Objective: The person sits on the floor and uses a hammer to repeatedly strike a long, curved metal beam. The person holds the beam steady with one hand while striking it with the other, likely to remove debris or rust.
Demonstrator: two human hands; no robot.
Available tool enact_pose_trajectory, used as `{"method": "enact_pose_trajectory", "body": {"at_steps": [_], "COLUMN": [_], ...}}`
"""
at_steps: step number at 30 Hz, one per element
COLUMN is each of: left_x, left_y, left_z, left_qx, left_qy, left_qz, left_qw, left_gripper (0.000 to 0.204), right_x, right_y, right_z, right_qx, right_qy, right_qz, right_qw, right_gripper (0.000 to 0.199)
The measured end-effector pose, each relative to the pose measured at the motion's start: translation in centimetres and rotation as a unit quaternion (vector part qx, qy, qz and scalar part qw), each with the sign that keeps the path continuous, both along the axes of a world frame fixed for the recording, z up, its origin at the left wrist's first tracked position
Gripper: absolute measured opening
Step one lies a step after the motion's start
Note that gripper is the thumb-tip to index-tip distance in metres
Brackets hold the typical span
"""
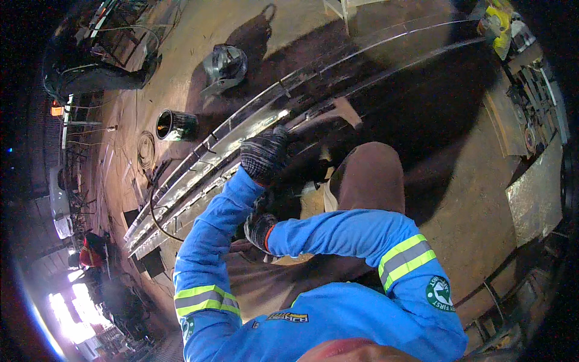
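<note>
Long metal strips (241,134), with short tabs along their edges, run across the floor in front of me. My left hand (264,155), in a dark knitted glove, lies over them with its fingers curled; what is under the fingers is hidden. Just past its fingertips is a brown hammer-like shape (346,112); I cannot tell whether it touches the hand. My right hand (259,231), gloved too, is closed near my left forearm and above my leg. Whatever it grips is hidden. A black cable (152,208) curves over the strips' near left end.
Beyond the strips are a grey welding helmet (225,67) and a dark open can (176,125). Nearby lies a coiled hose (146,149). Flat metal sheets (535,190) and scrap pieces lie at the right. Something bright yellow (499,29) stands at the strips' far end.
</note>
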State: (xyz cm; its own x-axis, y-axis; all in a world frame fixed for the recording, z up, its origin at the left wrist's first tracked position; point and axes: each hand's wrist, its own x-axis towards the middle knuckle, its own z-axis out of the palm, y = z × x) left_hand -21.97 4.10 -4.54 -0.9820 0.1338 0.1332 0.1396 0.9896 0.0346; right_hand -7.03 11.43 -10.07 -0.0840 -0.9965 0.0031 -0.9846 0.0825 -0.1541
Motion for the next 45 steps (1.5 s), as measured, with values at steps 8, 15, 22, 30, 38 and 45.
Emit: {"method": "enact_pose_trajectory", "body": {"at_steps": [8, 15, 22, 30, 38, 45], "left_x": [0.7, -0.1, 0.7, 1.1, 0.0, 0.9], "left_y": [-3.7, -2.8, -3.4, -0.5, -3.4, 1.9], "left_z": [-1.7, -2.3, -2.8, 1.0, 0.1, 2.6], "left_qx": [-0.060, -0.019, -0.068, 0.095, 0.007, 0.029], "left_qy": [-0.061, -0.012, -0.200, -0.088, -0.092, 0.073], "left_qz": [0.060, 0.088, 0.198, 0.100, 0.082, -0.031], "left_qw": [0.995, 0.996, 0.957, 0.987, 0.992, 0.996], "left_gripper": [0.036, 0.037, 0.033, 0.030, 0.027, 0.031], "right_x": [-1.3, -1.2, -1.9, -1.5, -2.0, -2.3], "right_y": [0.7, 0.4, 0.7, 0.0, 0.2, 0.5], "right_z": [1.2, 2.0, 1.6, 1.8, 2.2, 2.2], "right_qx": [0.022, 0.035, 0.055, 0.068, 0.070, 0.077], "right_qy": [0.012, 0.005, -0.009, -0.022, -0.022, -0.028], "right_qz": [0.064, 0.077, 0.084, 0.087, 0.097, 0.094], "right_qw": [0.998, 0.996, 0.995, 0.994, 0.993, 0.992], "right_gripper": [0.034, 0.033, 0.033, 0.032, 0.032, 0.031]}}
